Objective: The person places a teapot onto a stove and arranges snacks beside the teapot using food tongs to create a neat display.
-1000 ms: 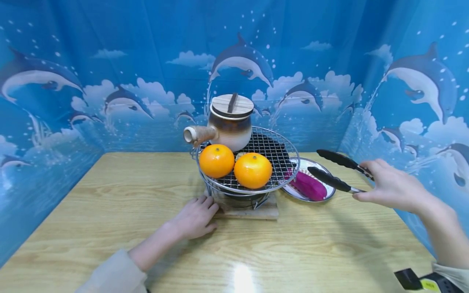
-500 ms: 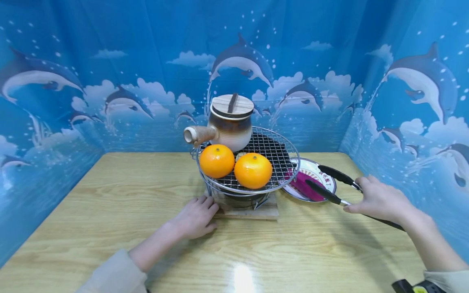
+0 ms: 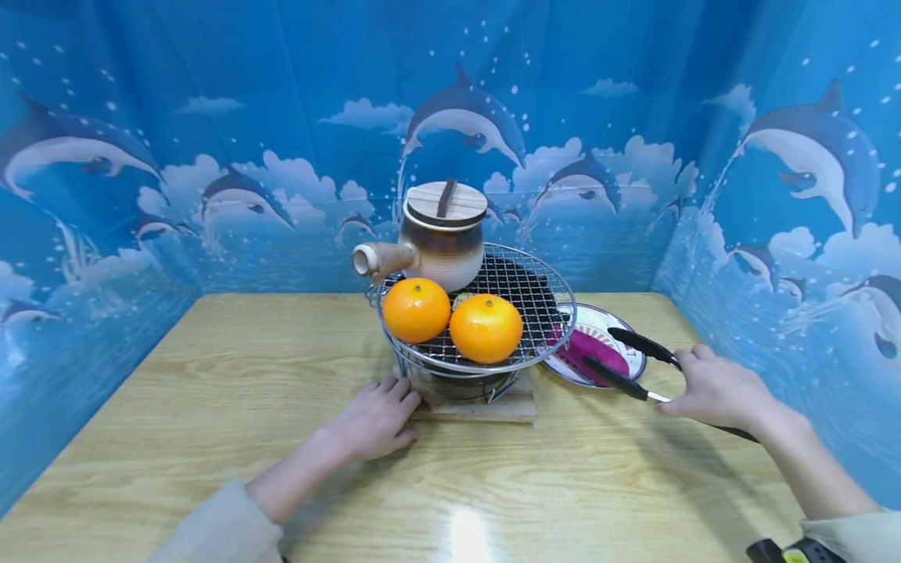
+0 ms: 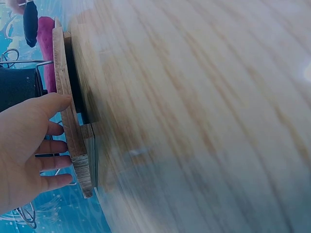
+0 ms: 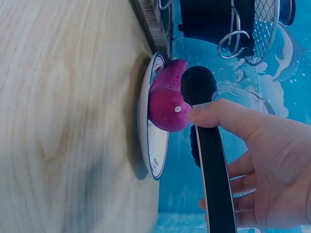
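My right hand (image 3: 721, 391) grips a pair of black-tipped tongs (image 3: 629, 383). The tongs' arms are spread apart, their tips over a plate (image 3: 638, 363) on the right, one overlapping a purple sweet potato (image 3: 598, 353) in the head view. In the right wrist view the tongs (image 5: 214, 170) cover part of the sweet potato (image 5: 167, 107), so contact cannot be told. My left hand (image 3: 376, 416) rests at the left front corner of a wooden board (image 3: 486, 408), its thumb touching the board edge (image 4: 70, 116) in the left wrist view and its fingers loosely extended.
On the board stands a small stove with a round wire grill (image 3: 524, 285). Two oranges, a left one (image 3: 417, 310) and a right one (image 3: 486, 328), sit on the grill before a lidded clay pot (image 3: 445, 250) with a side handle. A dolphin-print curtain (image 3: 281, 117) encloses the wooden table (image 3: 232, 375).
The right hand has moved left and lower with the tongs, bringing their tips down toward the sweet potato on the plate. The left hand has stayed in place.
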{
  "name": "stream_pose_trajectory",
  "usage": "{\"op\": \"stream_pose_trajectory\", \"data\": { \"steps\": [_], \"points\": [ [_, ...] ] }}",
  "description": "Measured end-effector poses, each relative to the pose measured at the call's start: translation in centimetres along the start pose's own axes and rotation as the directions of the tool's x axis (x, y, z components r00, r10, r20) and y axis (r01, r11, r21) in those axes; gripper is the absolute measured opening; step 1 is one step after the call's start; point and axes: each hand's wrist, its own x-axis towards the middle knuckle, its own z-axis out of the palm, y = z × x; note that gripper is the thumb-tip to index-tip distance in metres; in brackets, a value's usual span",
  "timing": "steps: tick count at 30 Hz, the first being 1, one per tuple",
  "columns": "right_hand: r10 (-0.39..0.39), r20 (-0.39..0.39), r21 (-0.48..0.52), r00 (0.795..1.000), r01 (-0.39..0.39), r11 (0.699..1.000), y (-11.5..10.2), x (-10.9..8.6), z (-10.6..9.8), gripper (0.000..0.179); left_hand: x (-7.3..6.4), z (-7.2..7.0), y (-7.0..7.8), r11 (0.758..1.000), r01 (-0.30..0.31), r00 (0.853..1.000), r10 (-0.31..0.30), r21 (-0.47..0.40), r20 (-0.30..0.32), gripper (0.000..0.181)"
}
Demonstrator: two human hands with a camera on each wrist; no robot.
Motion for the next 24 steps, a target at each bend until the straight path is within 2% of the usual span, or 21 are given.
{"op": "stream_pose_trajectory", "data": {
  "steps": [9,13,20,24],
  "points": [
    [-0.017,-0.031,-0.014,0.999,0.017,1.0,-0.2,0.1,0.7,0.086,0.0,0.2,0.0,1.0,0.004,1.0,-0.004,-0.005,-0.005,0.031],
    [-0.005,-0.011,-0.006,1.0,0.005,1.0,-0.1,0.2,0.9,0.085,0.0,0.1,0.0,1.0,0.004,1.0,-0.004,-0.007,-0.012,0.03],
    [-0.003,0.008,-0.009,1.0,0.003,1.0,-0.2,0.3,1.4,0.066,0.0,0.0,0.1,1.0,0.004,1.0,-0.004,-0.009,-0.01,0.03],
    [0.004,0.015,-0.005,1.0,-0.004,1.0,-0.4,0.3,1.4,0.062,0.0,0.0,0.1,1.0,0.006,1.0,-0.006,-0.009,0.0,0.031]
  ]
}}
